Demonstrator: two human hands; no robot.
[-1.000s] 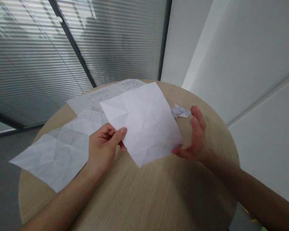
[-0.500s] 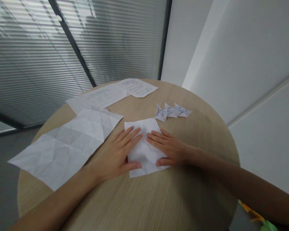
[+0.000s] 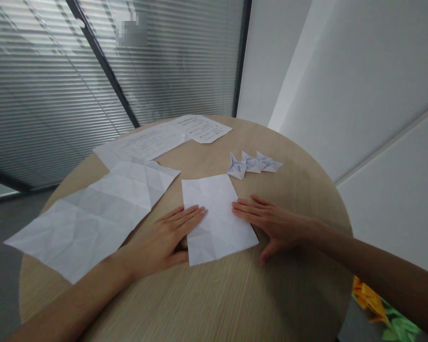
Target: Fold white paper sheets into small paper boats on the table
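Round table point(image 3: 207, 304) with a wood-grain top, slatted blinds point(image 3: 185, 61) behind its far edge, and a pale wall point(image 3: 374, 95) to the right. At mid-table lies a flat white sheet point(image 3: 217, 237); the left hand point(image 3: 164, 244) and right hand point(image 3: 276, 225) rest on its opposite sides, fingers straight and nearly together, thumbs apart. Creased paper point(image 3: 89, 218) overhangs the left edge; printed pages point(image 3: 146, 142) line the far edge. Folded paper pieces point(image 3: 253, 164) form a row toward the far right edge.
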